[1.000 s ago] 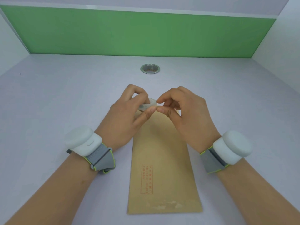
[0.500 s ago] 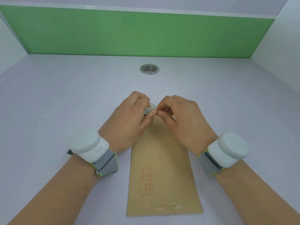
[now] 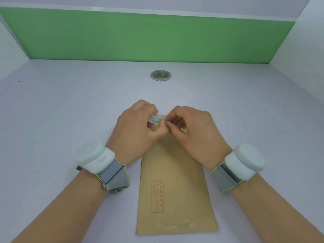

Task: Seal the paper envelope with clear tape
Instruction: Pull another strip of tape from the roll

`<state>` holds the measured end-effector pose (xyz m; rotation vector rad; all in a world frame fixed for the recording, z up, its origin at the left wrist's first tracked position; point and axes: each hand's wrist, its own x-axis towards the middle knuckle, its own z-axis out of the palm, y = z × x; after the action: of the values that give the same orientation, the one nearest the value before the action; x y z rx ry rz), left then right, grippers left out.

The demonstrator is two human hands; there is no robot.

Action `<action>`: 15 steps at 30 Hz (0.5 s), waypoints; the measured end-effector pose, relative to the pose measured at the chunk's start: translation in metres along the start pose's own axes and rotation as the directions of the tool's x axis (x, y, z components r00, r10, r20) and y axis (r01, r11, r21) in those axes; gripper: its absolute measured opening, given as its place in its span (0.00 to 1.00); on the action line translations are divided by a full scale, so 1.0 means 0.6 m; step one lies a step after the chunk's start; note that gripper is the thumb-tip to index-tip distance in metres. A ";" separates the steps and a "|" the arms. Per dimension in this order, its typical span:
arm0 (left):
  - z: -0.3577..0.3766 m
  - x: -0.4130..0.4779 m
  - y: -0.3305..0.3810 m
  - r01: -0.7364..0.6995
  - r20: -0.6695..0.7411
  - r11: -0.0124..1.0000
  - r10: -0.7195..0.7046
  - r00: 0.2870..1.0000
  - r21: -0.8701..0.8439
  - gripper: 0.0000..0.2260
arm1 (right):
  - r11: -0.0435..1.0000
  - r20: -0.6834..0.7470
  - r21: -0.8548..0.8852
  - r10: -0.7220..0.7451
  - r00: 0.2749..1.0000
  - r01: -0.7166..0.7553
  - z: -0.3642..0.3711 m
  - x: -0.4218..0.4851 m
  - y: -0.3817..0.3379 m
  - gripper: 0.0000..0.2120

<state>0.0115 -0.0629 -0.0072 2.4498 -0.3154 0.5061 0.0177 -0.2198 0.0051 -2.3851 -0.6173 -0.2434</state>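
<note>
A brown paper envelope lies lengthwise on the pale table, with a red printed box near its middle. Its far end is hidden under my hands. My left hand grips a small roll of clear tape just above that far end. My right hand is curled beside it, thumb and forefinger pinched together at the roll's edge where the tape end sits. Both wrists wear white devices on grey straps.
A round metal grommet is set into the table beyond my hands. A green panel closes the back, and white side walls stand left and right.
Both hands have sunk lower and closer to the envelope's far end. The roll has tipped more edge-on, and my right fingertips have closed tighter against it.
</note>
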 end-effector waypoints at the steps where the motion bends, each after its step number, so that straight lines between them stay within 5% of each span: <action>1: 0.001 0.000 0.000 0.011 -0.018 1.000 -0.011 1.000 -0.001 0.09 | 1.000 -0.006 -0.004 -0.006 1.000 0.006 0.001 0.000 0.000 0.04; 11: 0.008 0.006 0.008 0.103 -0.051 0.995 -0.103 0.993 -0.003 0.08 | 0.986 -0.040 -0.141 -0.098 0.994 0.092 0.003 -0.002 -0.012 0.03; 15: -0.046 0.031 -0.053 0.394 -0.259 0.908 -0.351 0.900 0.138 0.16 | 0.985 -0.117 0.014 -0.167 0.979 0.170 -0.008 -0.020 -0.048 0.03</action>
<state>0.0309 -0.0232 0.0045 2.5123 0.3122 0.6622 -0.0068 -0.2078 0.0209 -2.2791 -0.7645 -0.4416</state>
